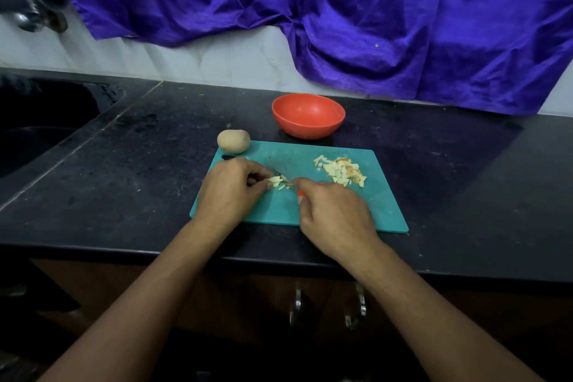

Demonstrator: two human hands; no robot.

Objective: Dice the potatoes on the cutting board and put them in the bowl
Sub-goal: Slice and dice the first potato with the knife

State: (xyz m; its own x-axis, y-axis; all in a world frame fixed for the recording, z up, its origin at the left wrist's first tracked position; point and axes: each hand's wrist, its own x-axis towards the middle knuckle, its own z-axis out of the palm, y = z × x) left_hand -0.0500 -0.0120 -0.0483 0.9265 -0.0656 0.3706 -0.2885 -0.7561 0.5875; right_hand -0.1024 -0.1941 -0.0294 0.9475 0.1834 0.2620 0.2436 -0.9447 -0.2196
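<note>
A teal cutting board (381, 214) lies on the black counter. My left hand (229, 189) pinches a small bunch of potato strips (277, 180) near the board's middle. My right hand (333, 211) grips an orange-handled knife (300, 193); its blade (276, 169) crosses the strips. A pile of diced potato (341, 171) sits on the board's right half. One whole potato (233, 141) rests at the board's far left corner. Behind the board stands an orange bowl (308, 115), which looks empty.
A dark sink (40, 121) is set into the counter at the left, with a tap (28, 18) above it. A purple cloth (341, 15) hangs over the tiled wall behind. Cabinet handles (359, 304) show below the counter edge.
</note>
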